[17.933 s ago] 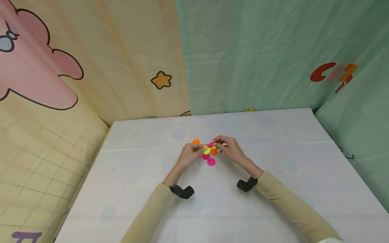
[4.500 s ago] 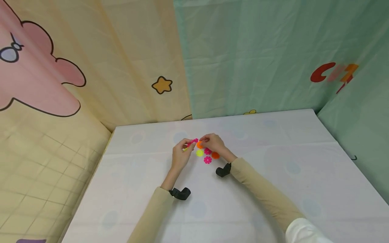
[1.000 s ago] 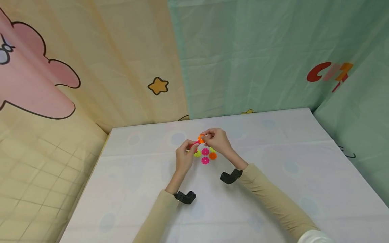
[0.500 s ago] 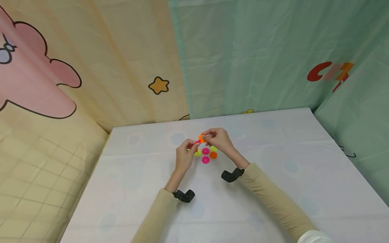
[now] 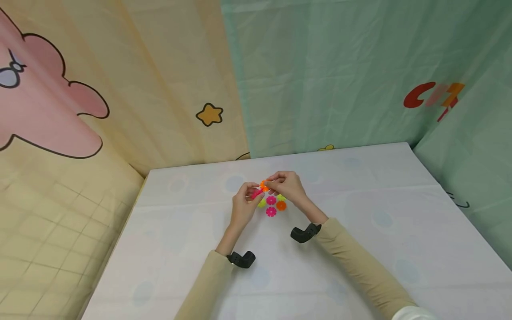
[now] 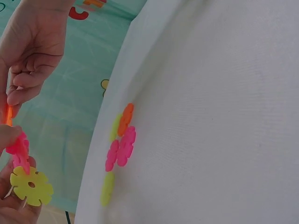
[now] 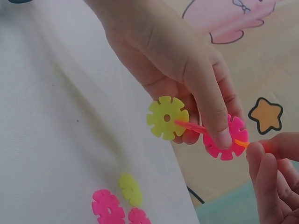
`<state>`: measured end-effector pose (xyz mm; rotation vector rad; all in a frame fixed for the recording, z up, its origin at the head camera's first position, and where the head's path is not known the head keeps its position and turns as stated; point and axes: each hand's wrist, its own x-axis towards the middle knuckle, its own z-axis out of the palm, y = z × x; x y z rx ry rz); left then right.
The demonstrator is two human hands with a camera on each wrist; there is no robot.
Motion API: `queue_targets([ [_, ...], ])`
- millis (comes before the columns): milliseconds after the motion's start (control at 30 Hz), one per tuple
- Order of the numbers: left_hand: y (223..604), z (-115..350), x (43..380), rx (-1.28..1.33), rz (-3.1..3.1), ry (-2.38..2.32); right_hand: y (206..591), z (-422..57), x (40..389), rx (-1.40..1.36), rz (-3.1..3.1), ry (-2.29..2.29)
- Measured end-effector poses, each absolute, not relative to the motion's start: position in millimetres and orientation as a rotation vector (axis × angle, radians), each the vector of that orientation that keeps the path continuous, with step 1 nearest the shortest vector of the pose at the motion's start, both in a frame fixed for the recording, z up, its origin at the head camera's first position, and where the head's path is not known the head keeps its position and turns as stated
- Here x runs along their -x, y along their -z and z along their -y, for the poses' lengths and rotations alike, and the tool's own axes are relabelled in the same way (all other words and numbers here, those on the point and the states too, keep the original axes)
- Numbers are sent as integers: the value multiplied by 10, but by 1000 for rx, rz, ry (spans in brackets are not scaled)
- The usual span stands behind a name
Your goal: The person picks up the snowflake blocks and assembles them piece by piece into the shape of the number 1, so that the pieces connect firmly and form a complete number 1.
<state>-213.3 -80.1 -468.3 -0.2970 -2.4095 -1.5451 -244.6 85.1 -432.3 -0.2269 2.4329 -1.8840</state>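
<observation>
My left hand point(image 5: 243, 205) pinches a pink notched plastic disc point(image 7: 229, 148) between thumb and fingers. That disc is slotted into a chain with another pink disc, seen edge-on, and a yellow disc point(image 6: 32, 185) at the far end. My right hand point(image 5: 289, 186) pinches an orange disc point(image 5: 264, 186). In the right wrist view the orange disc stands edge-on, its rim right at the pink disc's notched edge. Both hands are held close together over the loose discs, raised above the table in the wrist views.
Several loose discs lie grouped on the white-covered table point(image 5: 344, 275) below the hands: pink discs point(image 5: 271, 212), an orange disc point(image 5: 281, 206) and yellow discs point(image 6: 107, 188). Printed curtains point(image 5: 320, 80) hang behind the table. Each wrist bears a black camera point(image 5: 242, 259).
Earlier the orange disc lay on the table; now my right hand holds it against the pink disc. Within the last half second, the pink disc has turned more face-on and the hands dipped slightly.
</observation>
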Motion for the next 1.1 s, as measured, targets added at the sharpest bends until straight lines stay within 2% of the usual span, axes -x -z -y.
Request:
queue_targets([
  [267, 4665, 800, 2136, 342, 2361, 1471, 4276, -833, 2423, 263, -2443, 1866],
  [800, 4629, 831, 2139, 259, 2361, 1485, 4324, -907, 2432, 351, -2487, 1796],
  [1100, 4638, 861, 2126, 236, 2348, 1537, 4421, -990, 2424, 252, -2537, 1713],
])
